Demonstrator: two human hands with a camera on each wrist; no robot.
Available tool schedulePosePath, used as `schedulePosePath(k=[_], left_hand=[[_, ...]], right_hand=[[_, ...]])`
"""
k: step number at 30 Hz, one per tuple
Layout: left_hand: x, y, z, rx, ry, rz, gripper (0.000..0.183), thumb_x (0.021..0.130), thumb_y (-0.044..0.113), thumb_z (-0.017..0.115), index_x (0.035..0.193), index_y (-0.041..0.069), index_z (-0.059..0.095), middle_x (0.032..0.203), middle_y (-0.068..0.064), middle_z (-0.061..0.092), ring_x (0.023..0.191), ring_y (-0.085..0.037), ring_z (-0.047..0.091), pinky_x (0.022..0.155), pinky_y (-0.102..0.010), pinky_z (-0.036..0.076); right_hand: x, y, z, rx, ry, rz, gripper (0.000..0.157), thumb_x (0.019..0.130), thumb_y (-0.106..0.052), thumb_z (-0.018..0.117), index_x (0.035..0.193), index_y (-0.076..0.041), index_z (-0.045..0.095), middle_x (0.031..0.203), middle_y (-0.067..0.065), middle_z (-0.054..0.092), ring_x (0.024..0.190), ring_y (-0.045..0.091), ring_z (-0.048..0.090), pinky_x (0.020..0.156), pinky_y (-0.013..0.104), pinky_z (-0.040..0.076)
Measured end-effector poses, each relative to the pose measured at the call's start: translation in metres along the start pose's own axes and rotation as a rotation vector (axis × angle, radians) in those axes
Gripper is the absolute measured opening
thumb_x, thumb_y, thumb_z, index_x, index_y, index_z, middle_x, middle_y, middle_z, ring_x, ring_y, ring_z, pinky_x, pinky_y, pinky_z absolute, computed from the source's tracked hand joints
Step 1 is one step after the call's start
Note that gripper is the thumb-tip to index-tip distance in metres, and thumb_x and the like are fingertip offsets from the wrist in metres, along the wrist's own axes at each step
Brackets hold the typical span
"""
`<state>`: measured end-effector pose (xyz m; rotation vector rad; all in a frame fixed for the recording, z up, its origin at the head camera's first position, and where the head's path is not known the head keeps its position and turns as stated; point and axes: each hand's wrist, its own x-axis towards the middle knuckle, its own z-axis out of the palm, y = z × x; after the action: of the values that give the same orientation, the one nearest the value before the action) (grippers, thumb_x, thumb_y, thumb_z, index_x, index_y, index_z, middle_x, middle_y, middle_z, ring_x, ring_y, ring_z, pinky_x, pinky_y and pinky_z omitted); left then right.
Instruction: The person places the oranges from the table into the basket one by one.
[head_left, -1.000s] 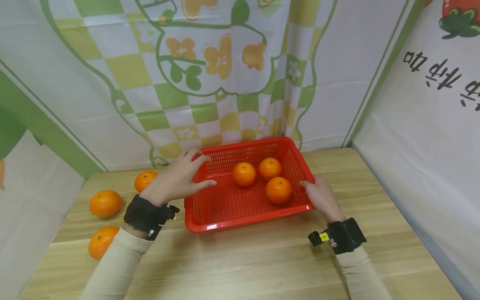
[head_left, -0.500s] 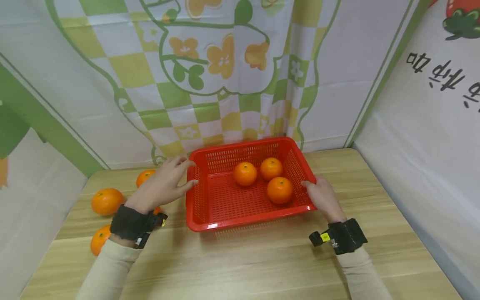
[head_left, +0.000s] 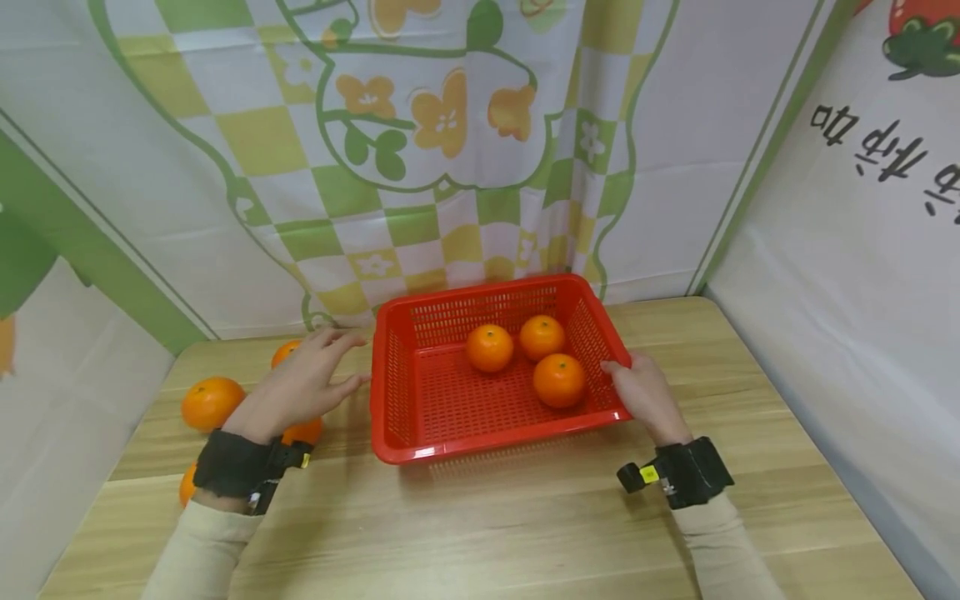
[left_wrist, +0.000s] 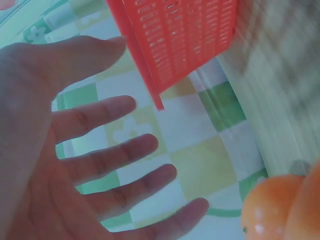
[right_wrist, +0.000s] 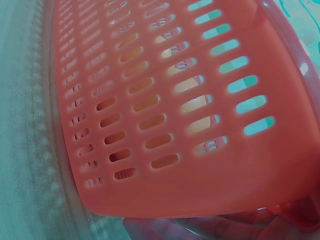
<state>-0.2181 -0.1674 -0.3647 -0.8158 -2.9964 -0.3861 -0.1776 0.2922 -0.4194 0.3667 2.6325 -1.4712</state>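
Observation:
A red plastic basket (head_left: 381, 375) with slotted walls stands on the table, holding three mandarin oranges (head_left: 558, 381). My right hand (head_left: 645, 396) grips its right rim, thumb over the edge; the right wrist view is mostly filled by the slotted wall (right_wrist: 200, 175), with fingers below it. To the left of the basket, my left hand (head_left: 300, 387) holds nothing, its fingers spread toward the basket's left rim but apart from it. Several more mandarins (head_left: 212, 404) lie beneath and around that hand, some partly hidden by it and the wrist. In the left wrist view, two mandarins (left_wrist: 272, 205) overlap at the lower right.
The light wooden table (head_left: 487, 525) ends at a checkered curtain (head_left: 412, 225) close behind the basket. A white printed panel (head_left: 847, 275) stands along the right side. Each wrist wears a black strap (head_left: 236, 467) with a small camera.
My left hand has drawn back from over the basket's left side, moving left and toward me to above the loose mandarins. My right hand and the basket stay put.

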Motion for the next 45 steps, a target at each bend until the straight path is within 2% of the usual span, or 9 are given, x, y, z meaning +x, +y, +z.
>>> schedulePosePath(k=[6,13,20,27,38,45], left_hand=[[-0.011,-0.010,0.003,0.017,-0.013,-0.030,0.055,0.100,0.034,0.071,0.139,-0.002,0.058,0.140,-0.031,0.055,0.125,-0.053,0.056,0.100,-0.065,0.052],[-0.024,-0.021,0.008,0.017,-0.010,-0.049,0.051,0.098,0.035,0.073,0.131,-0.002,0.062,0.129,-0.026,0.059,0.111,-0.042,0.059,0.094,-0.059,0.055],[-0.037,-0.029,0.015,0.021,-0.018,-0.074,0.055,0.094,0.041,0.077,0.131,0.002,0.064,0.130,-0.027,0.061,0.112,-0.044,0.062,0.092,-0.059,0.056],[-0.045,-0.038,0.021,0.010,-0.042,-0.122,0.066,0.093,0.046,0.078,0.139,0.002,0.061,0.140,-0.032,0.056,0.121,-0.059,0.056,0.095,-0.068,0.051],[-0.057,-0.049,0.035,-0.004,-0.049,-0.167,0.063,0.091,0.045,0.080,0.133,0.002,0.063,0.137,-0.030,0.057,0.120,-0.050,0.059,0.099,-0.067,0.050],[-0.060,-0.055,0.044,0.002,-0.043,-0.156,0.066,0.088,0.049,0.082,0.130,0.001,0.064,0.136,-0.032,0.059,0.116,-0.049,0.062,0.096,-0.064,0.052]], right_hand=[[0.001,0.000,0.000,0.006,-0.004,-0.010,0.045,0.108,-0.030,0.048,0.135,0.004,0.058,0.113,0.020,0.071,0.090,0.024,0.072,0.073,0.027,0.055],[0.001,0.000,0.000,0.010,-0.007,-0.016,0.047,0.109,-0.033,0.048,0.136,0.004,0.058,0.115,0.021,0.072,0.091,0.024,0.073,0.073,0.028,0.056],[0.001,0.001,0.000,0.001,-0.013,-0.002,0.048,0.109,-0.034,0.049,0.136,0.004,0.057,0.116,0.021,0.071,0.089,0.023,0.072,0.071,0.026,0.055],[0.003,0.000,0.000,0.001,0.003,-0.008,0.047,0.108,-0.034,0.049,0.133,0.005,0.058,0.114,0.021,0.071,0.089,0.024,0.072,0.071,0.026,0.055],[0.002,-0.001,0.000,-0.009,0.003,-0.005,0.047,0.108,-0.034,0.049,0.132,0.005,0.059,0.113,0.020,0.071,0.087,0.021,0.072,0.071,0.026,0.055],[0.002,-0.001,0.001,-0.001,0.003,-0.004,0.047,0.108,-0.034,0.049,0.130,0.006,0.059,0.110,0.020,0.071,0.085,0.022,0.072,0.070,0.026,0.055]])
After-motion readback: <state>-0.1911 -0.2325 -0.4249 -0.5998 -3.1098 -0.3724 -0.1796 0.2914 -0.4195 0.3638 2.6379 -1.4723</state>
